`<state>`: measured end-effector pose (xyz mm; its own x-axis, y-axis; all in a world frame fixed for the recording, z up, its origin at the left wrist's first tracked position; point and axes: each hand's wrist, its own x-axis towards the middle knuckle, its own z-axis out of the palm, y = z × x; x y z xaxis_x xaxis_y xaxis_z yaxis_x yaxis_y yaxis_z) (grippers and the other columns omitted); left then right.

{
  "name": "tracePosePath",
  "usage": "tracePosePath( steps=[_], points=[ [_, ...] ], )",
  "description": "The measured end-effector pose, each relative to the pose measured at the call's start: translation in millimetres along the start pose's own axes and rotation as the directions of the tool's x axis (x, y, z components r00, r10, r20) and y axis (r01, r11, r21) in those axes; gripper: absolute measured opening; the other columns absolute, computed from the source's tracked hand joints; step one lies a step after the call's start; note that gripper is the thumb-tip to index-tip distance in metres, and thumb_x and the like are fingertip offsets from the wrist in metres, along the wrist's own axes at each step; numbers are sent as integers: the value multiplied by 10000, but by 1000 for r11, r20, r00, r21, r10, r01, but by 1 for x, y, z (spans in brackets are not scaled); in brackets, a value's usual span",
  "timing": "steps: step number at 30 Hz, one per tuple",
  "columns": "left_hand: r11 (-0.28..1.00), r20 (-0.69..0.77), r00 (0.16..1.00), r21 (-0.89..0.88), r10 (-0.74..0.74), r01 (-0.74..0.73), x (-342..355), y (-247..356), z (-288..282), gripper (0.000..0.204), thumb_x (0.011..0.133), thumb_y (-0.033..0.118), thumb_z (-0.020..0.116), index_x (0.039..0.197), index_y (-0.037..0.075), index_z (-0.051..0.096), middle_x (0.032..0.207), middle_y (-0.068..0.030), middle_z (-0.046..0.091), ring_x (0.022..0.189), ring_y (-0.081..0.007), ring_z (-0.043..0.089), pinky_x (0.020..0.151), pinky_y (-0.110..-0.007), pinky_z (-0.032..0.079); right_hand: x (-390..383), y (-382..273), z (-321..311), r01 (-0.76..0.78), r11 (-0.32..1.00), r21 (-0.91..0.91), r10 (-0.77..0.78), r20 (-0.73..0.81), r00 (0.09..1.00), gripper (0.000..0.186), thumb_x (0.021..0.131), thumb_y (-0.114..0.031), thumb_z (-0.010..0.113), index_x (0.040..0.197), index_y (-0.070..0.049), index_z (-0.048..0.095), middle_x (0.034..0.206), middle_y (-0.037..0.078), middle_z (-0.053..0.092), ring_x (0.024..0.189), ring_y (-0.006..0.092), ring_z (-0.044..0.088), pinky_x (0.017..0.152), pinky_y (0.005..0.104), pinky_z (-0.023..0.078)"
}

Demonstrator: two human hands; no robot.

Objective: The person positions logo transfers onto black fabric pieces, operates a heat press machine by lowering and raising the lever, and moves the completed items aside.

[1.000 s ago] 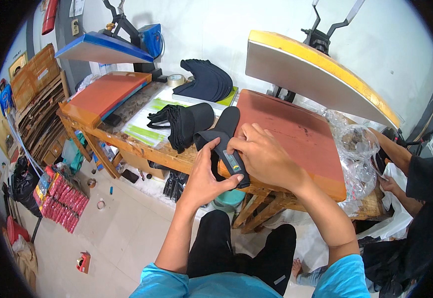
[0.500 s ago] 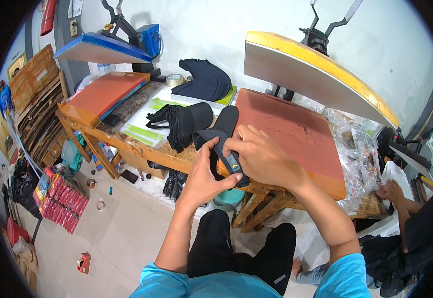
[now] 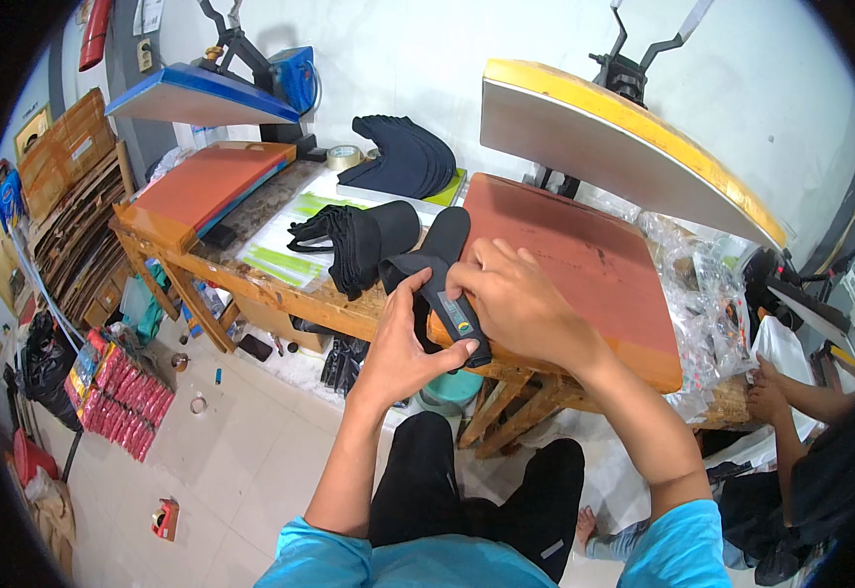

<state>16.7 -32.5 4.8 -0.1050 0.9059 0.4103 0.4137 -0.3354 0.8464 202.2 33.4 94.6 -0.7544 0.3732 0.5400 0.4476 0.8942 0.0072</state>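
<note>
Both my hands hold a black fabric piece (image 3: 439,257) with a small round coloured patch on its strip, at the front left corner of the heat press's reddish lower platen (image 3: 584,265). My left hand (image 3: 403,343) grips the strip from below. My right hand (image 3: 516,299) rests on top, fingers pressing near the patch. The press's yellow-edged upper plate (image 3: 624,147) is raised above the platen. A stack of black fabric pieces (image 3: 354,240) lies just left of my hands on the wooden workbench (image 3: 251,284).
A second heat press (image 3: 202,137) with a blue upper plate stands at the far left, also raised. A pile of dark caps (image 3: 403,157) and a tape roll (image 3: 345,157) lie at the back. Another person's hand (image 3: 771,392) works at the right. Cardboard (image 3: 75,196) leans at the left wall.
My hands stay on the black piece with slight finger shifts. The other person's hand at the right has moved lower.
</note>
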Motion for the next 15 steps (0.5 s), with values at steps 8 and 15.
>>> tracePosePath(
  steps=[8, 15],
  points=[
    [1000, -2, 1000, -3, 19, -19, 1, -6, 1, 1123, 727, 427, 949, 1573, -70, 404, 1545, -305, 514, 1478, -418, 494, 1228, -493, 405, 13, 6, 1, -46, 981, 188, 27, 104, 994, 192, 943, -59, 666, 1095, -99, 776, 1050, 116, 642, 1092, 309, 631, 915, 444, 475],
    [1000, 10, 1000, 2, 4, -4, 1, -5, -1, 1117, 726, 425, 950, 1570, -66, 408, 1565, -296, 510, 1486, -416, 491, 1228, -493, 410, 24, 23, 9, -71, 952, 298, -16, 277, 961, 190, 956, -104, 725, 1130, -90, 803, 1089, 122, 652, 1132, 321, 624, 989, 467, 473]
  ],
)
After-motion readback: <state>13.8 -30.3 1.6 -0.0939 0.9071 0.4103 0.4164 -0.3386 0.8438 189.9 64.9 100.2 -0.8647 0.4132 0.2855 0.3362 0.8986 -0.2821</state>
